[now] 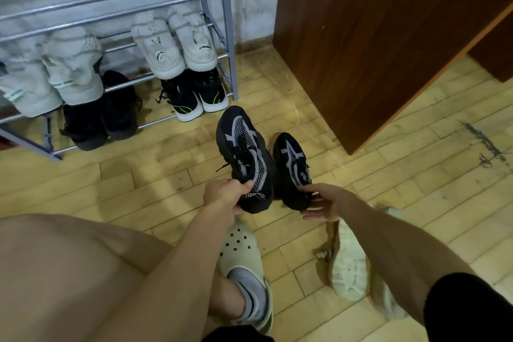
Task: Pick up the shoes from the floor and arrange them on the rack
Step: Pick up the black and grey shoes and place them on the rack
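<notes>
Looking down from my head, my left hand (pixel 226 194) pinches the heel collar of the left black sneaker (pixel 244 158), tilted off the floor (pixel 166 175), while my right hand (pixel 324 201), fingers spread, touches the right black sneaker (pixel 293 169) beside it. I judge this the pick-up step. Next I must close that hand, then carry both to a free bar on the rack (pixel 219 22).

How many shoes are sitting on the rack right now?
8. Upper shelf: two pale shoes at left, two white ones at right. Bottom shelf: two black shoes, two black-and-white ones. More may be hidden beyond the left edge.
</notes>
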`<state>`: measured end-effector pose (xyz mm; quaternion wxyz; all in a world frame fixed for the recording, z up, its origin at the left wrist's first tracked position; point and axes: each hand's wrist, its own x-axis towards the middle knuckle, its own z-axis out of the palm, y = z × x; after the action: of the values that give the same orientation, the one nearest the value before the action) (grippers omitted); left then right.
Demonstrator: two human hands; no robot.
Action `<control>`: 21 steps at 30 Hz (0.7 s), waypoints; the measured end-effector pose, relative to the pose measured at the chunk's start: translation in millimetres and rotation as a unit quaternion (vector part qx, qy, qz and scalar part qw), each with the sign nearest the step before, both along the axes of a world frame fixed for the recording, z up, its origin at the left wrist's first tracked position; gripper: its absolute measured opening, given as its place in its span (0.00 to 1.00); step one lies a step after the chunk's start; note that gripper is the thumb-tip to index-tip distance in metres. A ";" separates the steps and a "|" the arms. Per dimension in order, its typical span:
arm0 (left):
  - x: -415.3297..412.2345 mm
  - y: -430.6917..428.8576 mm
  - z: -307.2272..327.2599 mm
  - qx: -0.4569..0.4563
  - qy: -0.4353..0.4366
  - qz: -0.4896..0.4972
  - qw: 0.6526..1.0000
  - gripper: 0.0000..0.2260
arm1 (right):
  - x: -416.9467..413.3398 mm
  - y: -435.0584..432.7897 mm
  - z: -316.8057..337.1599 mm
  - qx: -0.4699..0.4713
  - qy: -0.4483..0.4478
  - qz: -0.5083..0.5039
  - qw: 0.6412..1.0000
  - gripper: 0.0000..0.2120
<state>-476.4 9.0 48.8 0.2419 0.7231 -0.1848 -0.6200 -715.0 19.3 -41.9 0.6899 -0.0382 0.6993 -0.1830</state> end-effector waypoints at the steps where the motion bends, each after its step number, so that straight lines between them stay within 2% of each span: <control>1: 0.5 -0.4 0.0 0.000 0.001 -0.006 1.000 0.05 | -2.1 -3.4 6.7 -0.003 0.005 0.017 1.000 0.25; 9: 0.7 8.8 8.9 -0.016 -0.031 -0.007 0.999 0.06 | 12.5 -25.2 62.1 -0.084 0.087 0.118 0.986 0.19; 12: -1.5 10.7 20.0 -0.041 0.001 -0.002 0.999 0.15 | 13.4 -25.9 88.7 -0.134 0.108 0.139 0.975 0.14; 16: 9.5 9.6 48.1 -0.093 -0.036 -0.008 0.995 0.18 | 14.5 -34.3 133.8 -0.225 0.119 0.143 0.957 0.23; 19: 26.7 -1.7 69.8 -0.118 -0.056 -0.012 0.991 0.18 | 23.6 -42.9 168.4 -0.285 0.126 0.144 0.939 0.23; 21: 42.1 -11.6 87.2 -0.130 -0.080 -0.013 0.988 0.14 | 31.6 -50.6 187.0 -0.313 0.129 0.143 0.930 0.22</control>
<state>-434.3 -2.6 136.1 0.3101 0.7304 -0.2914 -0.5343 -683.5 -31.3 145.1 0.5652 -0.3757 0.6768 -0.2854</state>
